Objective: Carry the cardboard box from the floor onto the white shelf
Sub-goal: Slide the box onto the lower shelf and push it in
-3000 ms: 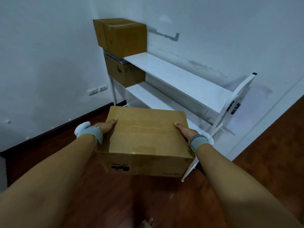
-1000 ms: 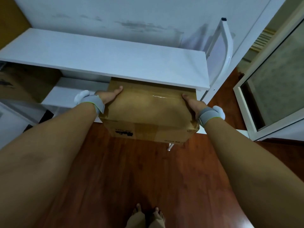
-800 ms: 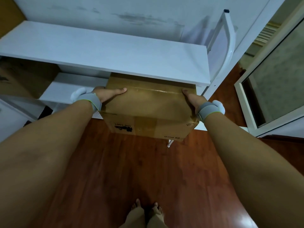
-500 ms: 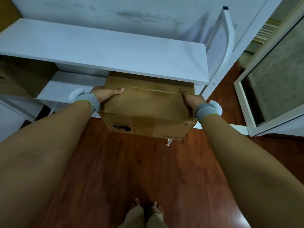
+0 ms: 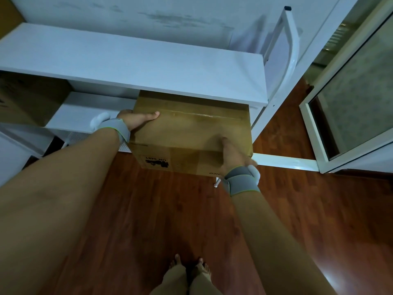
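The cardboard box [image 5: 191, 133] is held partway under the top board of the white shelf [image 5: 131, 67]; its left side is clasped by the left hand [image 5: 136, 122], thumb on top, fingers hidden, their state not tellable; its front right corner is pressed by the right hand [image 5: 232, 158], fingers spread.

At centre: cardboard box [image 5: 191, 133], level with the lower shelf board [image 5: 85, 111], rear part beneath the upper shelf board [image 5: 131, 67], front part projecting past the shelf front, above the floor [image 5: 148, 209]. Contact with the lower board not discernible.

On the box's left side: left hand [image 5: 136, 122], thumb across the top face, fingers hidden down the side.

At the near right corner: right hand [image 5: 234, 156], one finger flat on the top face.

Left of the box, beneath the upper board, well apart: second box [image 5: 27, 96].

Right of the box: shelf end frame [image 5: 285, 50]; further right: door [image 5: 350, 92].

Behind the shelf: wall [image 5: 148, 9].

Nearest, on the floor: feet [image 5: 187, 273].
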The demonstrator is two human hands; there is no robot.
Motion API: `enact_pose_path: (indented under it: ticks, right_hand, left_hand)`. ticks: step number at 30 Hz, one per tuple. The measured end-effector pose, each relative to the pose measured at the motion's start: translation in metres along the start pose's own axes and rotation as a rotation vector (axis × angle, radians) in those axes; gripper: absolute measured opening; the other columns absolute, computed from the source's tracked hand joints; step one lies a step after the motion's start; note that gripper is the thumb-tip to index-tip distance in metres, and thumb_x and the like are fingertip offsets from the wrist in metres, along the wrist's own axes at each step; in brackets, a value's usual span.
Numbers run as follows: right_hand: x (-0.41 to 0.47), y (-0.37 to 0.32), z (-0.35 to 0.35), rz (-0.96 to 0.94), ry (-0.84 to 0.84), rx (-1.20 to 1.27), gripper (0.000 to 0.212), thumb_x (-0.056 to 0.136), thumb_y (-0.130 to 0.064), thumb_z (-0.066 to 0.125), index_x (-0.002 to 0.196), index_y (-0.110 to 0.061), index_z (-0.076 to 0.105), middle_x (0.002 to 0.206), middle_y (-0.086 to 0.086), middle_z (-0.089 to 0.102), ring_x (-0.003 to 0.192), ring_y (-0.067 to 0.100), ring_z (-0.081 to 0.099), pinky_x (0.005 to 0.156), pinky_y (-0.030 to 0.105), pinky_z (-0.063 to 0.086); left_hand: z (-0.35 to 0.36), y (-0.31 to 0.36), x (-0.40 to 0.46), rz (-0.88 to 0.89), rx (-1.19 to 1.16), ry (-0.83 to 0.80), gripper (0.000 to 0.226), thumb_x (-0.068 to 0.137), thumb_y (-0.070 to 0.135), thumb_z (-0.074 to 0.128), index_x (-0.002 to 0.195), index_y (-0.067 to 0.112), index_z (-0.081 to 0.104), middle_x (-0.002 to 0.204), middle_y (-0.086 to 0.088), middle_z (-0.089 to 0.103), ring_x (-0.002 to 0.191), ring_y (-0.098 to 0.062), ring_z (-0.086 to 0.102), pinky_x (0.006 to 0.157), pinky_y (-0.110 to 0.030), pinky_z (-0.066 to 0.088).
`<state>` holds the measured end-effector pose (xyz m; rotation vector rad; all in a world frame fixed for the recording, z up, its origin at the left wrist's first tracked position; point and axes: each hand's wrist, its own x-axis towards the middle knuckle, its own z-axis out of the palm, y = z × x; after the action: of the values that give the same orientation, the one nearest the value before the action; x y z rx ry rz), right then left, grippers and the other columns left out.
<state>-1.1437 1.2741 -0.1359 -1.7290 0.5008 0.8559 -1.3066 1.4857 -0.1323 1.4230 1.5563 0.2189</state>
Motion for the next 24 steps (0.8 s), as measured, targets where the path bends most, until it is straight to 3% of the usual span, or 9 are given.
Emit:
enact_pose_path:
  ticks: [2,5,7,12,16,19,22,24]
  right_hand:
    - [-0.005,-0.001,0.004,0.189,-0.206,0.150,0.095,0.073,-0.047,0.076,0.148,-0.019,0.026,0.145,0.005,0.041,0.129,0.030,0.043,0.107,0.048,0.038]
    - [-0.007,0.001,0.009,0.351,-0.354,0.251,0.099,0.073,-0.056,0.071,0.150,-0.019,0.021,0.152,0.012,0.032,0.137,0.039,0.034,0.110,0.059,0.030]
    - [-0.009,0.000,0.012,0.380,-0.378,0.323,0.099,0.076,-0.056,0.068,0.151,-0.017,0.017,0.155,0.015,0.027,0.140,0.042,0.029,0.110,0.060,0.030]
    - [-0.014,-0.007,0.020,0.405,-0.385,0.510,0.082,0.083,-0.045,0.066,0.149,-0.020,0.024,0.151,0.016,0.026,0.139,0.045,0.028,0.103,0.060,0.040]
    - [-0.016,-0.007,0.026,0.394,-0.373,0.516,0.080,0.085,-0.047,0.063,0.149,-0.018,0.025,0.153,0.014,0.025,0.141,0.042,0.026,0.104,0.057,0.040]
    - [-0.016,-0.006,0.028,0.410,-0.369,0.505,0.081,0.085,-0.049,0.063,0.149,-0.018,0.025,0.153,0.014,0.026,0.140,0.042,0.027,0.104,0.055,0.042]
    - [-0.016,-0.009,0.029,0.409,-0.353,0.495,0.079,0.085,-0.049,0.062,0.149,-0.018,0.027,0.153,0.013,0.027,0.140,0.041,0.028,0.104,0.055,0.042]
    - [-0.015,-0.010,0.029,0.398,-0.352,0.486,0.078,0.085,-0.049,0.062,0.148,-0.019,0.027,0.152,0.012,0.027,0.139,0.040,0.029,0.104,0.055,0.042]
  left_hand:
    - [0.001,0.001,-0.002,-0.007,-0.001,0.008,0.118,0.054,0.066,0.077,0.146,0.008,0.029,0.147,-0.011,0.043,0.125,-0.033,0.050,0.091,-0.036,0.044]
    - [0.002,0.002,-0.003,0.003,0.009,0.040,0.115,0.056,0.066,0.076,0.145,0.008,0.032,0.146,-0.012,0.045,0.124,-0.034,0.051,0.083,-0.035,0.042]
    - [0.004,0.001,-0.004,0.015,0.011,0.065,0.111,0.056,0.065,0.076,0.142,0.007,0.037,0.143,-0.012,0.048,0.121,-0.034,0.052,0.080,-0.034,0.042]
    - [0.012,0.003,-0.015,0.018,0.085,0.220,0.112,0.053,0.074,0.068,0.138,0.006,0.042,0.139,-0.014,0.052,0.121,-0.038,0.053,0.092,-0.041,0.045]
    - [0.026,-0.003,-0.034,-0.045,0.074,0.470,0.102,0.052,0.075,0.047,0.136,0.017,0.040,0.136,-0.012,0.048,0.121,-0.035,0.049,0.101,-0.042,0.041]
    - [0.042,-0.018,-0.061,-0.125,-0.328,0.576,0.099,0.051,0.066,0.053,0.139,0.027,0.031,0.136,-0.005,0.046,0.116,-0.026,0.052,0.097,-0.039,0.044]
    - [0.059,-0.029,-0.077,-0.310,-0.726,0.315,0.079,0.063,0.057,0.057,0.131,0.017,0.045,0.122,-0.002,0.056,0.101,-0.026,0.057,0.084,-0.039,0.052]
    - [0.068,-0.027,-0.084,-0.385,-0.974,0.159,0.070,0.075,0.049,0.060,0.134,0.018,0.041,0.127,-0.006,0.049,0.112,-0.034,0.051,0.090,-0.051,0.049]
